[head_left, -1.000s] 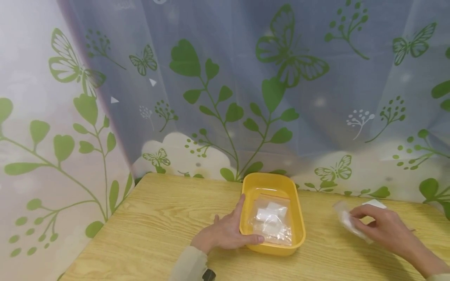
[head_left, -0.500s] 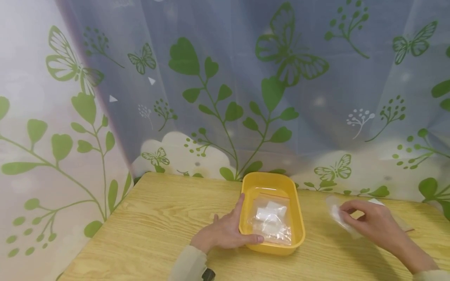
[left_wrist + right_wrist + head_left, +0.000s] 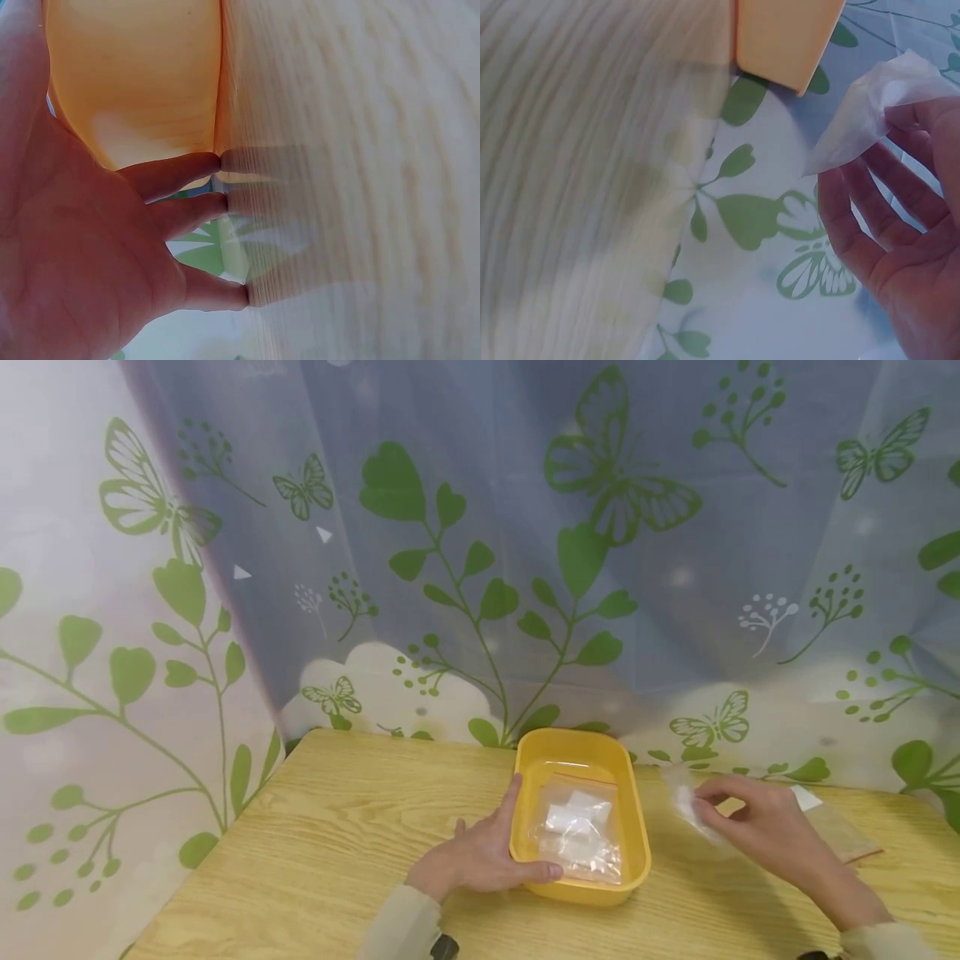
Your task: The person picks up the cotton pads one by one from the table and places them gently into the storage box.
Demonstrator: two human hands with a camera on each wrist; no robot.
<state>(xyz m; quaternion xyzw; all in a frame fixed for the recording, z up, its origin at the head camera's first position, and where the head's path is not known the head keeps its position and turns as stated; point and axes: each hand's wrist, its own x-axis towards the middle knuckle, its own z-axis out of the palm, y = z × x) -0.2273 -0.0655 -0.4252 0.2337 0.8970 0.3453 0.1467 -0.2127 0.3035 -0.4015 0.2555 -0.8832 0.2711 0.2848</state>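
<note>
My left hand (image 3: 480, 852) rests against the left side of a yellow plastic bin (image 3: 641, 827), its thumb laid over the front rim. In the left wrist view its other fingers (image 3: 191, 215) are spread nearly straight, tips at the tabletop. Inside the bin lies a clear zip bag (image 3: 581, 831) with a red seal line and white pieces in it. To the right of the bin, my right hand (image 3: 772, 827) pinches a translucent whitish plastic bag (image 3: 870, 105) between thumb and fingertips, above the table. What that bag contains is too blurred to tell.
Another clear bag (image 3: 843, 835) with a red edge and a white piece lies on the wood-grain table (image 3: 360, 810), partly behind my right hand. A leaf-and-butterfly patterned curtain (image 3: 465, 527) hangs along the table's back edge.
My right hand has moved left toward the bin with the plastic bag in its pinch, uncovering more of the bag on the table. The left hand and bin have stayed put.
</note>
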